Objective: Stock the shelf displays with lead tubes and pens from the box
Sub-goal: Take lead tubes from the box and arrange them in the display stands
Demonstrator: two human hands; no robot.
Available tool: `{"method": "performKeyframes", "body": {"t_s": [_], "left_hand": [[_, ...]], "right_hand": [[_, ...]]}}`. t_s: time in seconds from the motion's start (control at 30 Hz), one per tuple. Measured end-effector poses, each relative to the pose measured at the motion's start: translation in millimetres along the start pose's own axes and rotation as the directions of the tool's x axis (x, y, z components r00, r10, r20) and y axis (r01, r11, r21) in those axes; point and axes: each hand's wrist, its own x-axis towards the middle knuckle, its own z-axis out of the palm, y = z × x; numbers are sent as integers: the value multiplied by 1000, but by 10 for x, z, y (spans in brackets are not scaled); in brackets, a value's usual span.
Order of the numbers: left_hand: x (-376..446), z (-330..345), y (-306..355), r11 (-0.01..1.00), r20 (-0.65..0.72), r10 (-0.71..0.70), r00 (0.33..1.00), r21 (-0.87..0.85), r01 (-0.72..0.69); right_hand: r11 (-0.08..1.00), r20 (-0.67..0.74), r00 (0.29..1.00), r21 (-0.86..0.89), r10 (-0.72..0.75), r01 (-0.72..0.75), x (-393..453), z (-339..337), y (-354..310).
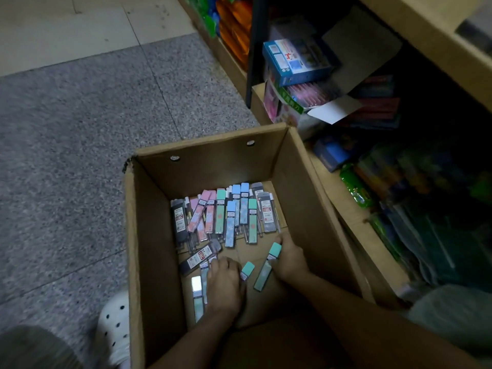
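Cardboard box (159, 235) holds pastel lead tubes (229, 217); both hands, left (225, 283) and right (288, 258), grip some

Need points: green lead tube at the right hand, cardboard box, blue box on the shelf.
green lead tube (267, 271), head view, middle of its body beside the right hand.
cardboard box (213, 149), head view, far wall's top rim.
blue box (298, 61), head view, its printed top face.
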Motion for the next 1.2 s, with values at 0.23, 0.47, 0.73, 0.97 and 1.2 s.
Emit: {"method": "performKeyframes", "body": {"t_s": [0.23, 0.47, 0.73, 0.97, 1.2], "left_hand": [[66, -130, 61, 947, -65, -30, 997, -322, 8], [164, -545, 227, 494, 235, -186, 954, -817, 298], [269, -830, 359, 126, 293, -94, 952, -945, 303], [508, -850, 220, -65, 314, -233, 920, -949, 307], [658, -694, 154, -36, 374, -293, 880, -924, 381]], "right_hand": [[994, 35, 997, 89, -70, 67, -170, -266, 53], [949, 51, 987, 286, -151, 131, -177, -332, -270], [921, 6, 971, 318, -241, 226, 6, -369, -680], [883, 52, 960, -381, -277, 275, 561, -364, -661], [497, 242, 898, -765, -367, 409, 942, -283, -792]]}}
